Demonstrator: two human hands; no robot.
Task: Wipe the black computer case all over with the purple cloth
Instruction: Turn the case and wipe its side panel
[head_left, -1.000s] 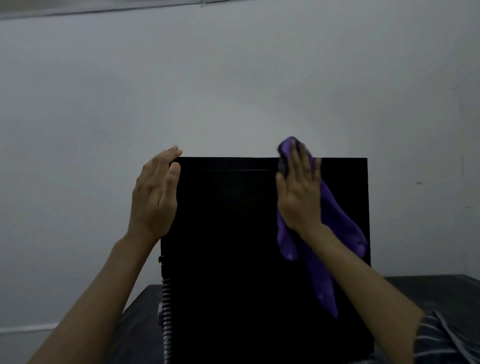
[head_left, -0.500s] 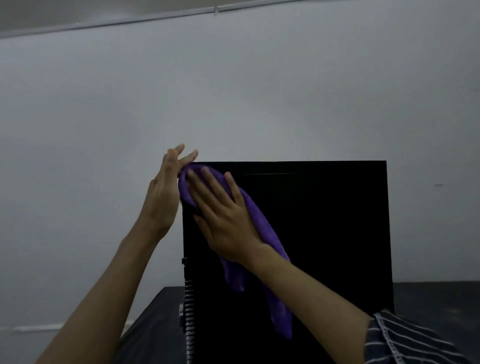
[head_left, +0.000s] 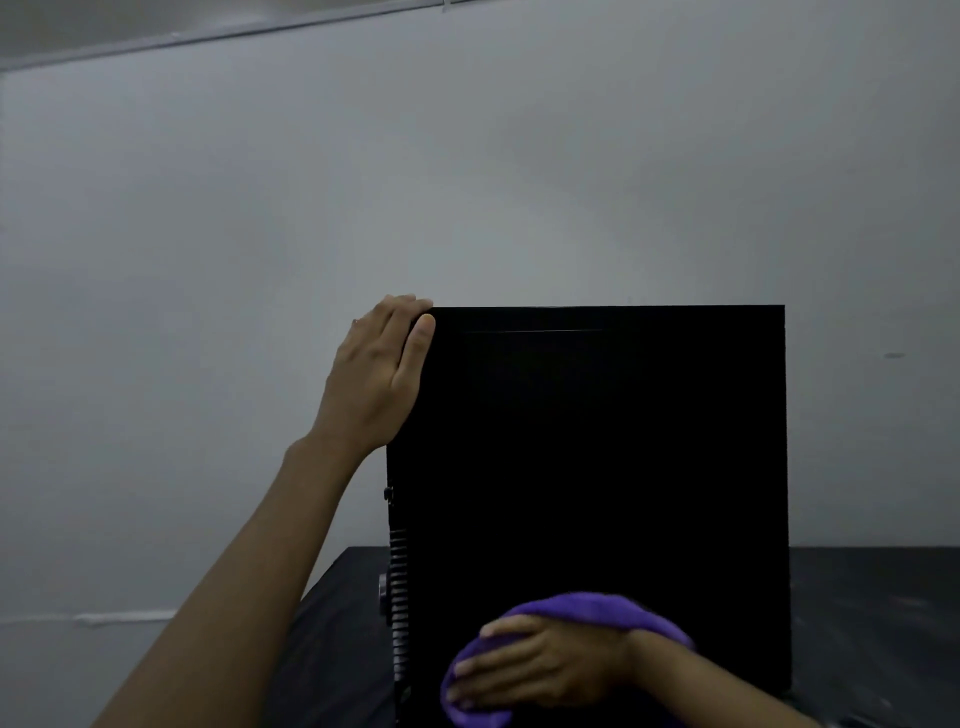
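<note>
The black computer case (head_left: 597, 441) stands upright on a dark table, its flat side panel facing me. My left hand (head_left: 376, 374) holds its top left corner, fingers bent over the top edge and thumb on the side panel. My right hand (head_left: 540, 667) lies low on the panel near the bottom left, fingers spread flat and pointing left, pressing the purple cloth (head_left: 582, 613) against it. The cloth bunches above and below the hand.
The dark table (head_left: 872, 623) runs out to the right and left of the case. A plain grey wall (head_left: 467, 182) stands close behind. Vent slots (head_left: 399, 597) line the case's left rear edge.
My right hand has swept the cloth from the top right across to the top left, then down to the bottom left of the panel. My left hand has closed over the top left corner.
</note>
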